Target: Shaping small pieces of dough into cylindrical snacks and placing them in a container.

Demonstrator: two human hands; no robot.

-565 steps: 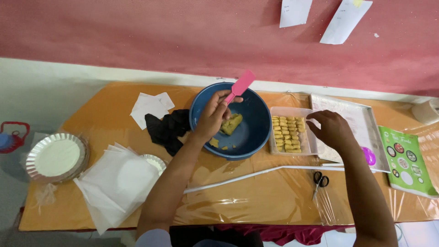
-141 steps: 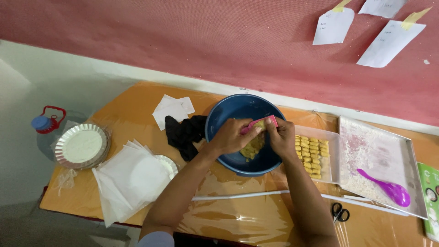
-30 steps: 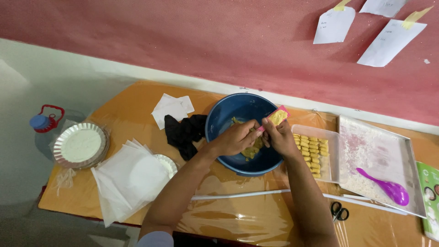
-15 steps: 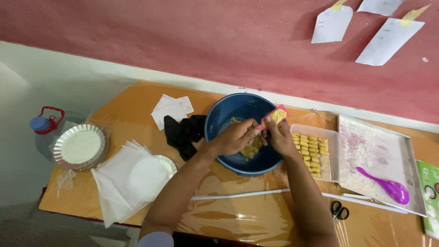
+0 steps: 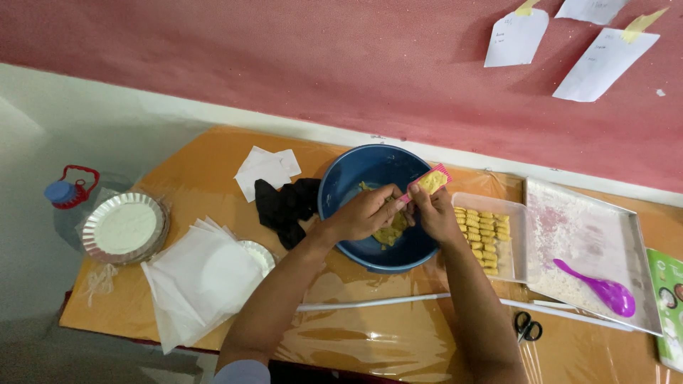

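Head view, hands (image 5: 402,212) over blue bowl (image 5: 340,186), black cloth (image 5: 284,206) beside

Red wall (image 5: 284,64), orange table (image 5: 199,178)

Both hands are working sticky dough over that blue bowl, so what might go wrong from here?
Dough on the pink scraper in the right hand sits near the bowl rim, so a scrape by the left hand could perhaps flick bits onto the table. The right forearm also crosses close to the open box of shaped pieces and might nudge it.
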